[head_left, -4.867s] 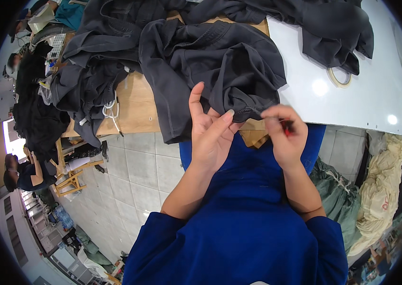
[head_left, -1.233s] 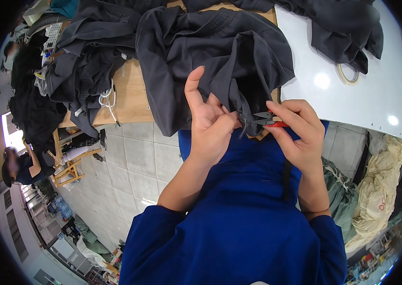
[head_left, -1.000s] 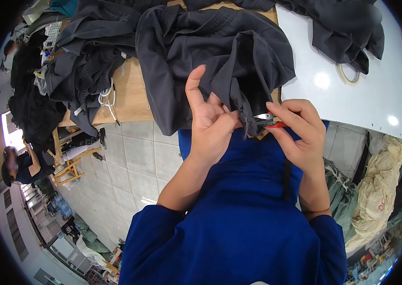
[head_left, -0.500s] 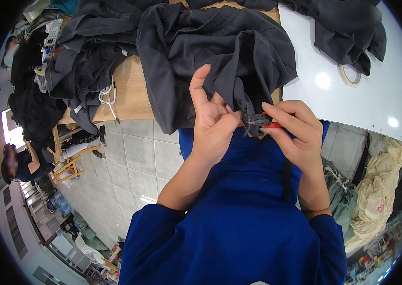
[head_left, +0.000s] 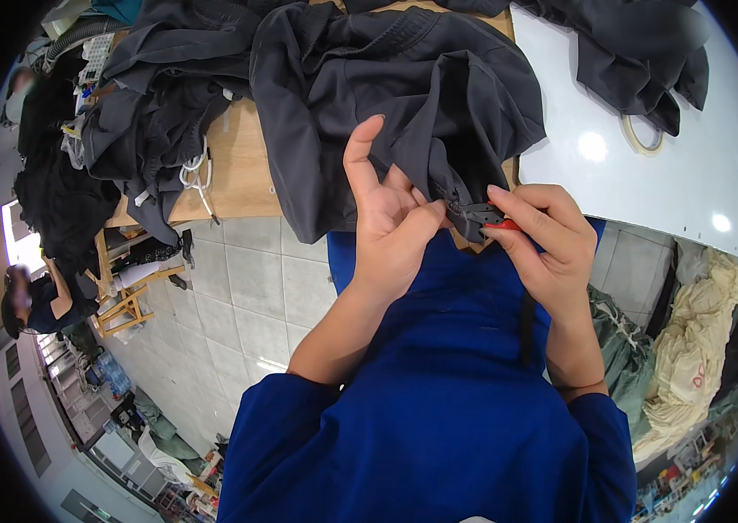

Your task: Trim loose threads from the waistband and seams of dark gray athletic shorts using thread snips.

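Left hand (head_left: 391, 235): pinching the near edge of the dark grey garment (head_left: 334, 100), one digit standing raised clear of the cloth. It should be holding that edge taut, fingertips lying back from the blades.

Dark grey garment: resting on the wooden table (head_left: 251, 170), its near edge hanging over the front, between both hands. To my mind, the edge should be facing upward, with no second layer slipping under the metal.

Red-handled snips (head_left: 484, 214): pointing leftward, tips meeting the edge; I am not making out whether the blades are closed. They should be running flat along the seam, as a steep tip could be nicking the cloth.

Right hand (head_left: 552, 240): grasping the snips by the handles, thumb opposing fingers. It should be squeezing lightly.

Materials, as seen from where I am standing:

Heaped garments (head_left: 169, 113): slumping in soft, dark folds.

White cord (head_left: 209, 166): hanging in loose, rounded loops.

Wooden table: showing pale, plain board.

Dark grey garment: draping smooth and matte, puckering along a gathered band.

White tabletop (head_left: 648, 192): gleaming, hard, reflecting lamps.

Tape ring (head_left: 645, 152): lying flat, pale, circular.

Cream sack (head_left: 691, 357): crumpling thinly.
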Demonstrator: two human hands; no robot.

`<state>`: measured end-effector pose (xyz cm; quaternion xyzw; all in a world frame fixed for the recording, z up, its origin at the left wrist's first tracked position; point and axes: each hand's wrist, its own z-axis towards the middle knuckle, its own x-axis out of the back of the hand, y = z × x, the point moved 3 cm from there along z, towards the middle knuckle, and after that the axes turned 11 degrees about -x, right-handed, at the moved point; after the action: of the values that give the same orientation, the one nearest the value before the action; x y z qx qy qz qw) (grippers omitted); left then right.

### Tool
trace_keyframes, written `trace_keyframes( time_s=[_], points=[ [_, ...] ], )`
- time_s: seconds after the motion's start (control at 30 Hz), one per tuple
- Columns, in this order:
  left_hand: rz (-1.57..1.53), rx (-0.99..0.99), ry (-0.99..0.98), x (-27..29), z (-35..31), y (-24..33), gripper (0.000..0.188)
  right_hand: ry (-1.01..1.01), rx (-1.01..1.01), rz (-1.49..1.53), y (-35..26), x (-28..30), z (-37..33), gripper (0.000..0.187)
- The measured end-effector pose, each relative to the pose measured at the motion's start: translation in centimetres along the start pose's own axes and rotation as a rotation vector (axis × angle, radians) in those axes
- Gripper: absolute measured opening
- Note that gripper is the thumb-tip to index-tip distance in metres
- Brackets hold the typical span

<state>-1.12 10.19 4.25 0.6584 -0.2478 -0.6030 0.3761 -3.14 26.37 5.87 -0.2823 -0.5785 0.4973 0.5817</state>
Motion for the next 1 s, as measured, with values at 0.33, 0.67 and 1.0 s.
trace_keyframes(
  time_s=[0.33, 0.67, 1.0],
  points=[
    [0.007, -0.039, -0.070, 0.39, -0.23, -0.05, 0.085, 0.036, 0.004, -0.080, 0.13, 0.51, -0.22, 0.036],
    [0.043, -0.074, -0.076, 0.08, -0.18, -0.07, 0.084, 0.033, -0.052, -0.052, 0.36, 0.84, -0.43, 0.043],
    [0.175, -0.166, -0.151, -0.03, -0.26, -0.20, 0.082, 0.034, -0.047, -0.071, 0.17, 0.49, 0.07, 0.040]
  ],
)
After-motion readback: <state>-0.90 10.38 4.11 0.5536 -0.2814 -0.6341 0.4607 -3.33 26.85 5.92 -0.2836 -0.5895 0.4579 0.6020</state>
